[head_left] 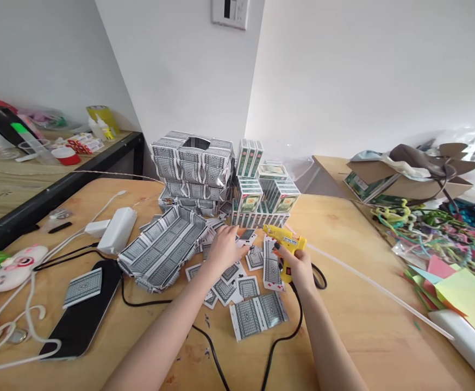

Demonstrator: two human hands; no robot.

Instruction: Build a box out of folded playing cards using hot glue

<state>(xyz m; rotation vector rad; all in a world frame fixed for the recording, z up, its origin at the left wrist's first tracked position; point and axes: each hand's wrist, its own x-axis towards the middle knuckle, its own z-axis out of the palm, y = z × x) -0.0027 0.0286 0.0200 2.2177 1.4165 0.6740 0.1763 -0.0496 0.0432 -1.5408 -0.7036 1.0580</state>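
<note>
My right hand [297, 263] grips a yellow hot glue gun [285, 238] by its handle; its nozzle points left and a long white glue stick sticks out of its back. My left hand [226, 247] pinches a playing card [247, 235] near the nozzle, its fingertips partly hidden. Loose playing cards [248, 287] lie scattered below both hands. Nearer to me is a flat panel of joined cards [257, 315], and a tall card strip [272, 263] lies beside the gun. Left of my left hand stands an open tray made of cards [162, 247].
Behind stand a stacked card structure [192, 165] and boxed card decks [262, 195]. A black cord [276, 347] loops across the table. A white adapter [117, 230] and a black slab [85, 315] are at left; pipe cleaners [408, 222] and coloured paper [461, 282] at right.
</note>
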